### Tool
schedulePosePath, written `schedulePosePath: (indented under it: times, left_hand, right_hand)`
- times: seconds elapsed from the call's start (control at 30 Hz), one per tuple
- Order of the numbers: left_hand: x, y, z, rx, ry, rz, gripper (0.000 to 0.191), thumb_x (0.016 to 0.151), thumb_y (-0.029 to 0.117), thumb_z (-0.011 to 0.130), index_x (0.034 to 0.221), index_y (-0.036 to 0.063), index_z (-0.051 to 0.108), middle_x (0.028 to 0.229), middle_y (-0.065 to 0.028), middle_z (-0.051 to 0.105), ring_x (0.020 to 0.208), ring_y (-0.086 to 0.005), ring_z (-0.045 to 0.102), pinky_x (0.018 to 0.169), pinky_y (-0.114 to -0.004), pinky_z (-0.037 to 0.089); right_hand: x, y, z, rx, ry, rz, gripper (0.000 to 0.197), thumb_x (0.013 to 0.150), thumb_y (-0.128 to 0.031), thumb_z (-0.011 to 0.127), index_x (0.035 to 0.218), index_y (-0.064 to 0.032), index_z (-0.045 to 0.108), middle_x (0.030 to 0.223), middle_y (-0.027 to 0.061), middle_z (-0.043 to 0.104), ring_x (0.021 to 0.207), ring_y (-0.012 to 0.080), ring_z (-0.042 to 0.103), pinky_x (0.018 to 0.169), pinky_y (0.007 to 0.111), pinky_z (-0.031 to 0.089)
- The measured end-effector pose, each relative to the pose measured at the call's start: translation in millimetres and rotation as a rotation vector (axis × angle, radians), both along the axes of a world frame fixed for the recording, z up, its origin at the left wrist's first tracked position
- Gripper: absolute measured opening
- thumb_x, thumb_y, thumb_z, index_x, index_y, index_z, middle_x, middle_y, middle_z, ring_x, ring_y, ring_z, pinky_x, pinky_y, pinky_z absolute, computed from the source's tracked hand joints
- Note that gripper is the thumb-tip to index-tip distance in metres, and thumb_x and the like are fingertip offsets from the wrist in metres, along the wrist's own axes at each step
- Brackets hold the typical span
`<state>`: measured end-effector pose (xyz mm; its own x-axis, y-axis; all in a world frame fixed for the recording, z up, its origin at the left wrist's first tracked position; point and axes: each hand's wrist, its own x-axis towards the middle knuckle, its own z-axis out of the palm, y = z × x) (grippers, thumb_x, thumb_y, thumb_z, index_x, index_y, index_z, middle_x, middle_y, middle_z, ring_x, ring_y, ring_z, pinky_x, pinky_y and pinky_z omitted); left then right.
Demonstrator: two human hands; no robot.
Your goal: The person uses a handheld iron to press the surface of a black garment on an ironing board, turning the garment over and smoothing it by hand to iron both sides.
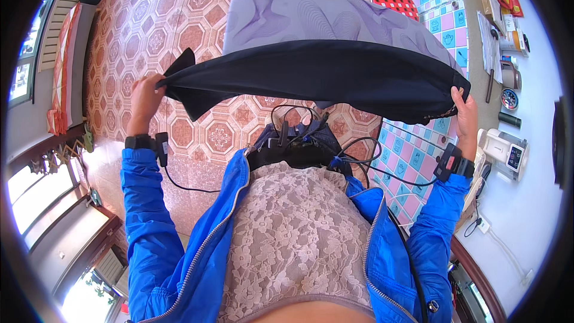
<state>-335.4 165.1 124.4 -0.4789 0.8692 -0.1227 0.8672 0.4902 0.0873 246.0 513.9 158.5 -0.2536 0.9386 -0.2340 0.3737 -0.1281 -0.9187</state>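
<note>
A long black cloth garment (305, 69) is stretched between my hands, over the near edge of an ironing board (309, 15) with a grey and purple patterned cover. My left hand (148, 94) pinches its left end, where two pointed flaps of cloth stick out. At the right end, my right hand (464, 105) grips a thicker corner, with the thumb on top. The cloth hangs slightly bowed between the two hands. Its lower right edge has a small patterned or lacy part.
A red-and-white checked round stool top (394, 2) stands behind the board. On the right, a counter (486, 76) holds papers, packets and a clock, near a white appliance (504, 152). Black cables (367, 154) hang by my waist. A window seat with an orange cloth (65, 67) is at left.
</note>
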Motion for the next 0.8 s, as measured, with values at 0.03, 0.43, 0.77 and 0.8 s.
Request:
schedulePosePath:
  times: [0.03,0.43,0.77,0.8]
  left_hand:
    - [-5,-9,7,0.008,0.005,0.032,0.016,0.073,0.014,0.061,0.089,0.0120,0.063,0.078,-0.0098,0.062,0.087,-0.0270,0.056,0.083,-0.040,0.037]
    - [-118,-307,59,0.556,-0.077,0.766,0.021,0.076,0.000,0.047,0.090,0.0018,0.063,0.068,-0.0050,0.060,0.056,-0.0123,0.056,0.050,-0.026,0.046]
    - [-10,-418,28,1.419,-0.496,1.498,0.027,0.079,-0.001,0.035,0.096,0.0094,0.052,0.084,-0.0095,0.059,0.070,-0.0227,0.062,0.058,-0.033,0.054]
    - [-2,-429,20,1.370,-0.450,1.604,0.027,0.079,-0.001,0.034,0.096,0.0095,0.052,0.084,-0.0093,0.059,0.072,-0.0236,0.061,0.060,-0.036,0.054]
  right_hand:
    - [-9,-8,14,-0.001,0.007,0.050,0.021,0.083,-0.019,0.062,0.098,-0.0036,0.057,0.089,-0.0024,0.057,0.081,0.0057,0.051,0.077,0.023,0.040]
    - [-232,-71,68,0.292,-0.422,0.765,0.025,0.083,-0.021,0.060,0.067,-0.0040,0.051,0.065,-0.0089,0.042,0.062,0.0024,0.035,0.052,0.023,0.031]
    - [-313,-138,-14,0.006,-0.118,1.170,0.033,0.088,-0.025,0.054,0.063,-0.0031,0.053,0.062,-0.0079,0.045,0.057,0.0035,0.037,0.047,0.025,0.032]
    - [-320,-153,-11,-0.064,-0.091,1.232,0.031,0.088,-0.025,0.053,0.068,-0.0017,0.056,0.064,-0.0073,0.047,0.058,0.0040,0.039,0.049,0.024,0.033]
